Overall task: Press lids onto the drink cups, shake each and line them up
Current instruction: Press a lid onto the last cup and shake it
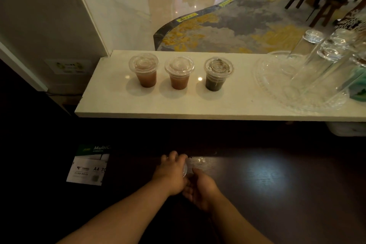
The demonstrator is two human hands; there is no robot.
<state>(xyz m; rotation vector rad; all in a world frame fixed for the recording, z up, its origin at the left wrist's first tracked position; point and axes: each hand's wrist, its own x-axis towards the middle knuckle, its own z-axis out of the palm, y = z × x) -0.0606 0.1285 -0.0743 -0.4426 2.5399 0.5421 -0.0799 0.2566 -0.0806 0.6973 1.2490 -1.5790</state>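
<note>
- At lower left of the frame, a ream of A4 paper lies on the dark lower counter, well apart from the work.
- On the pale stone ledge across the middle of the frame, three lidded cups stand in a row: the left brown cup, the middle brown cup just beside it, and the dark green cup a little farther right. All three carry clear lids, so by the look of it these are finished and lined up.
- At lower centre, the left hand lies palm-down over a fourth cup, fingers curled across its top; only the clear lid edge shows, and the drink inside is hidden.
- Just right of it, the right hand cups the side of the same cup, fingers wrapped low around it, touching the left hand.
- I judge the lid is being pressed on now; whether it has seated I cannot tell.
- Left to do, as I read it: shake this cup and set it on the ledge, likely right of the green one.
- At right of the frame, a clear glass tray holds upturned tumblers, not part of the task.
</note>
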